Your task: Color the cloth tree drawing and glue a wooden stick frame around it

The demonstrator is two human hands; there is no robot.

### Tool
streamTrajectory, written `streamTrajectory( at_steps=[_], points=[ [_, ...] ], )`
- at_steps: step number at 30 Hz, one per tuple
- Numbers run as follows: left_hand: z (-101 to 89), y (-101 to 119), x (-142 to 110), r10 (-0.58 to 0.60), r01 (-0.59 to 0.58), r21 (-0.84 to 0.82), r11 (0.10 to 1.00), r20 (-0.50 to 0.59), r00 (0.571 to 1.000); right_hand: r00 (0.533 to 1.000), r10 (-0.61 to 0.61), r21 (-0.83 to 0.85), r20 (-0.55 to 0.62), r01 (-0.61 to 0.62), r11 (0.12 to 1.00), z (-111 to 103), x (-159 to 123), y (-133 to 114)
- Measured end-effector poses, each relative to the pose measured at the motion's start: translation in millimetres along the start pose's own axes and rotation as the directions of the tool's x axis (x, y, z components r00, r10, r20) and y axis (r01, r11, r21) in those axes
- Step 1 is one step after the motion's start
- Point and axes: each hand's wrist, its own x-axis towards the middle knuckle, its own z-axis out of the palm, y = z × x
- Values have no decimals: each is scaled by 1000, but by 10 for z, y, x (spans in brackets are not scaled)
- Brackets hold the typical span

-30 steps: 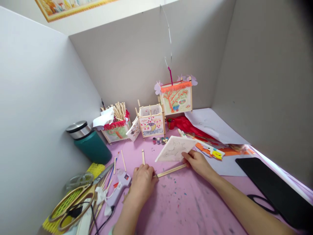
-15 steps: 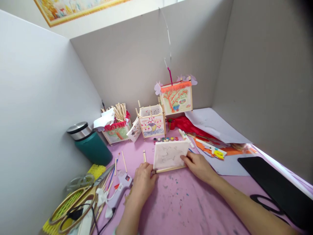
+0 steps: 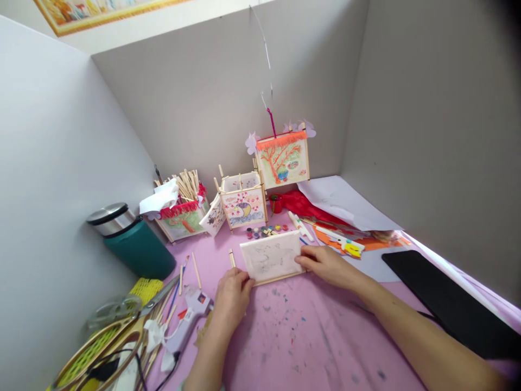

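Observation:
A white paper panel (image 3: 272, 256) with a faint ink sketch stands tilted on the pink tabletop, its lower edge resting on a thin wooden stick (image 3: 278, 279). My left hand (image 3: 231, 297) pinches the panel's lower left corner and the stick's end. My right hand (image 3: 325, 265) grips the panel's right edge, fingers closed on it. A short stick (image 3: 232, 257) lies just behind my left hand.
Painted paper lanterns (image 3: 243, 202) (image 3: 281, 161) and a box of sticks (image 3: 183, 206) stand at the back. Small paint pots (image 3: 260, 232) sit behind the panel. A glue gun (image 3: 184, 321), scissors (image 3: 122, 333) and a teal flask (image 3: 131, 243) are at left, coloured papers (image 3: 345, 239) and a black pad (image 3: 443, 300) at right.
The panel has been lowered from my right hand onto the stick and now stands along it. My left hand shifted to its left corner. The view has drifted slightly.

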Motion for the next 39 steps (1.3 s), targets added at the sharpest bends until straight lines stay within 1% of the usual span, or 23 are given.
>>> streamTrajectory(
  at_steps=[3,7,9,12,15,19,24,29,32,36,39],
  points=[
    [-9,5,-8,13,-13,1,1000,5,1000,996,-46,30,82,44,999,-79,12,46],
    [2,-11,-19,35,-35,19,999,7,999,985,-125,-20,118,128,992,-79,7,119],
    [10,-21,-18,45,-45,24,999,3,999,982,-156,-55,103,162,985,-48,-5,151],
    [1,-42,-12,60,-61,10,998,20,998,984,-169,-100,62,174,980,5,-20,186],
    [-40,-72,-8,57,-54,-59,997,52,997,983,-179,-135,47,184,974,41,-24,212],
    [-94,-93,-18,26,-20,-146,989,38,999,980,-196,-142,48,201,969,62,-28,240],
    [-83,-51,-22,36,-31,-98,995,48,998,979,-199,-158,41,203,966,64,-43,244],
    [-46,-35,-1,26,-24,-40,999,34,999,979,-199,-143,53,204,968,76,-40,253],
    [-45,-33,-3,39,-38,-40,998,47,998,980,-196,-165,34,199,966,107,-36,264],
    [-53,-40,-3,56,-55,-43,998,35,998,978,-210,-193,14,209,959,137,-37,268],
    [-60,-77,10,56,-52,-82,995,44,997,978,-210,-194,15,209,959,141,-36,272]
  ],
)
